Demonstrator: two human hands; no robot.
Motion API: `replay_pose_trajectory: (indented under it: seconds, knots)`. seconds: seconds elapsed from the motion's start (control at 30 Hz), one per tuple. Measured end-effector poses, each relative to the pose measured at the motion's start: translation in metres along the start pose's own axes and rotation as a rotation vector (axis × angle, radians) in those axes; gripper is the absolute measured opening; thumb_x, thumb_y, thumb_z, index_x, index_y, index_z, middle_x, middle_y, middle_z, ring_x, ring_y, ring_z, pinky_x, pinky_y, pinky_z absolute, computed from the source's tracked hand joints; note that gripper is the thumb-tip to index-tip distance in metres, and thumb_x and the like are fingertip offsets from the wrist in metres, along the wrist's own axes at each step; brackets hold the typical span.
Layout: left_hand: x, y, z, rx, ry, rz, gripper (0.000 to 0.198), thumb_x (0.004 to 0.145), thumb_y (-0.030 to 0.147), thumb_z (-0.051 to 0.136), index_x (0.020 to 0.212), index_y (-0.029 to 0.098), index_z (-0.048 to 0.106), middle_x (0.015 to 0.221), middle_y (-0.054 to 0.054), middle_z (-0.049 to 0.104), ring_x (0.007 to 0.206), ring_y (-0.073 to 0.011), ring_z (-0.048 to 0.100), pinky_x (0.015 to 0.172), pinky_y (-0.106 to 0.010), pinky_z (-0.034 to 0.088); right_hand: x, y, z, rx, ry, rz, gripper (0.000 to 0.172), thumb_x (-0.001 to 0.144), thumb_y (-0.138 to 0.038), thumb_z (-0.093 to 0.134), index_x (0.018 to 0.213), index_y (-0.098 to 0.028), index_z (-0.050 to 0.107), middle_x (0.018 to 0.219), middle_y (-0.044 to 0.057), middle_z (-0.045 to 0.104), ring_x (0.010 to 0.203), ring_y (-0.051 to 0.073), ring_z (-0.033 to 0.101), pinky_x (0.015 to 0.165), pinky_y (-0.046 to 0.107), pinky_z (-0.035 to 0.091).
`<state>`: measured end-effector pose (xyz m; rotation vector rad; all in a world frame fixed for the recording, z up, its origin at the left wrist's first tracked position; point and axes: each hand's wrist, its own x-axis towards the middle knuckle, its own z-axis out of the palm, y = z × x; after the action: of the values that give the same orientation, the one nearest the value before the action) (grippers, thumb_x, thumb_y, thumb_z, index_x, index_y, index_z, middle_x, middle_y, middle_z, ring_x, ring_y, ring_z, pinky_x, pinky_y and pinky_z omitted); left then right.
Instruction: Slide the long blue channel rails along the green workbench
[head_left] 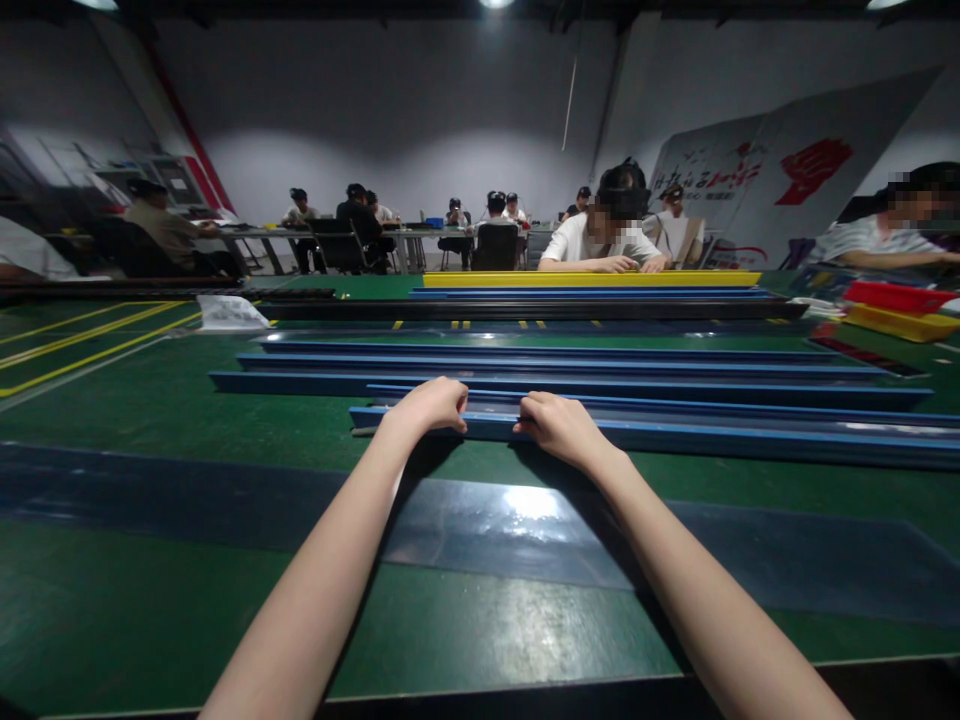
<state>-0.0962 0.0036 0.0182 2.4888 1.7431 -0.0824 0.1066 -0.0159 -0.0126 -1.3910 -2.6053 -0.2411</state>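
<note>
Near the right edge of the table sit two open plastic containers, one red bin (pixel 900 296) and one yellow bin (pixel 911 323), close together; what they hold cannot be made out. One long blue channel-shaped strip with raised walls (pixel 712 440) lies across the green-topped table (pixel 150 600), in front of both hands' reach of other strips. Behind it run three blue raised edges (pixel 600 385); whether they make up two pieces or three cannot be told. Farther back are one long black strip (pixel 525 310) and one long yellow strip (pixel 592 280). One clear, flat plastic sheet (pixel 480 520) lies nearest, beneath the forearms. The left hand (pixel 439 405) has its grip closed on the near wall of the blue channel-shaped strip, close to its left end, thumb on the near side. The right hand (pixel 555 425), a short gap away, has its grip closed on the same wall, fingers curled. Across the table, one person in white (pixel 562 245) leans over the yellow strip.
</note>
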Motion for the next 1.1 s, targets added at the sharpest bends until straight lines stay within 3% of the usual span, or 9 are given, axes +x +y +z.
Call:
replay_pose_trajectory:
  seconds: [1.1]
  knots:
    - [0.001, -0.01, 0.004, -0.093, -0.038, 0.036, 0.017, 0.057, 0.028, 0.069, 0.063, 0.02, 0.055, 0.06, 0.003, 0.057, 0.059, -0.0133, 0.052, 0.049, -0.022, 0.032, -0.007, -0.002, 0.01, -0.032, 0.104, -0.054, 0.012, 0.084, -0.028, 0.049, 0.082, -0.018, 0.053, 0.086, 0.005, 0.06, 0.079, 0.016, 0.054, 0.057, 0.025, 0.029]
